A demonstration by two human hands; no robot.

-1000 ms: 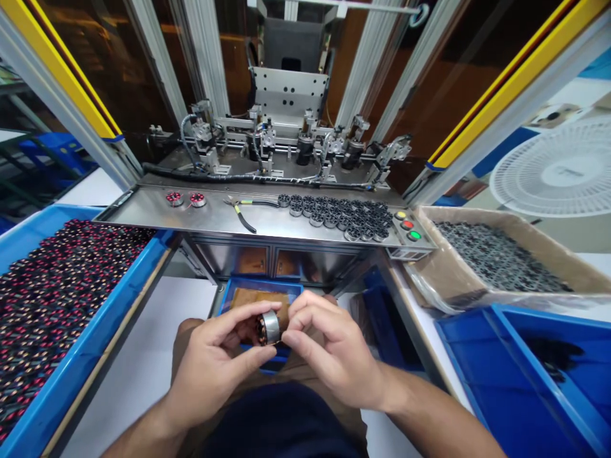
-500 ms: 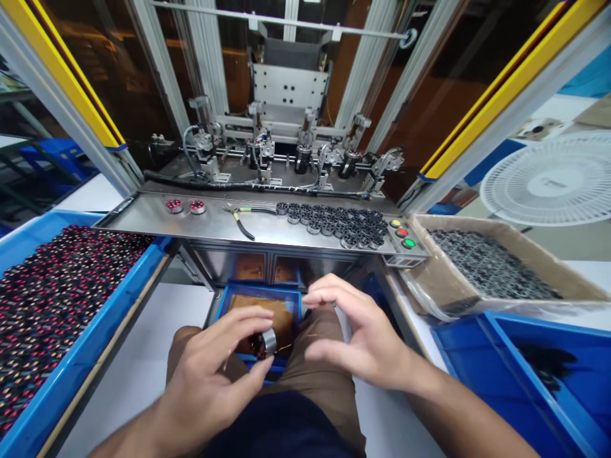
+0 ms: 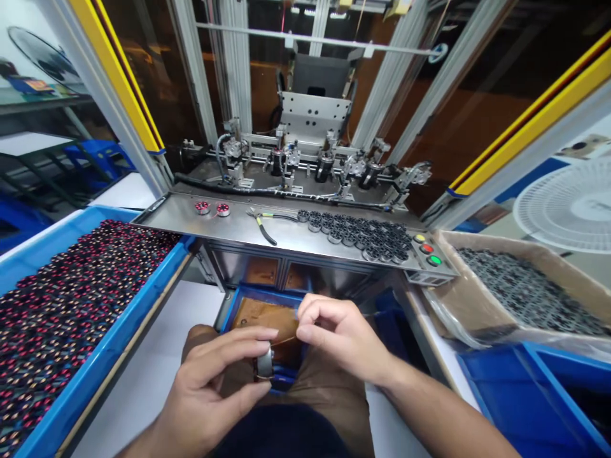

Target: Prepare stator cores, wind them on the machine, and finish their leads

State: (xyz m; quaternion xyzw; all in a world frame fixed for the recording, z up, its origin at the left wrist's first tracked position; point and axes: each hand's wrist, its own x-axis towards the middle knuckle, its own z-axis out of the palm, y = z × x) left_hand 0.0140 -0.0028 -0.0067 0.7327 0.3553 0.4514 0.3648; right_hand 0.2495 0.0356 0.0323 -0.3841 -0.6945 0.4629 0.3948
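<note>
Between the thumb and fingers of my left hand is a small round motor stator with a silvery ring and dark, reddish windings. A thin copper wire runs from it toward my right hand. The thumb and index finger of that hand are pinched together on the wire's end. Both hands are above my lap, in front of the steel shelf. Below them a blue bin holds a brown sheet, partly hidden by my hands.
On the steel shelf are two red-wound stators, pliers, many dark rings and coloured buttons. A blue tray of wound parts stands left. At right are a lined carton, a blue bin and a fan.
My right hand has closed from a spread position into a pinch on the copper wire. My left hand keeps the stator. The camera view has shifted, moving the bench rightward in the picture.
</note>
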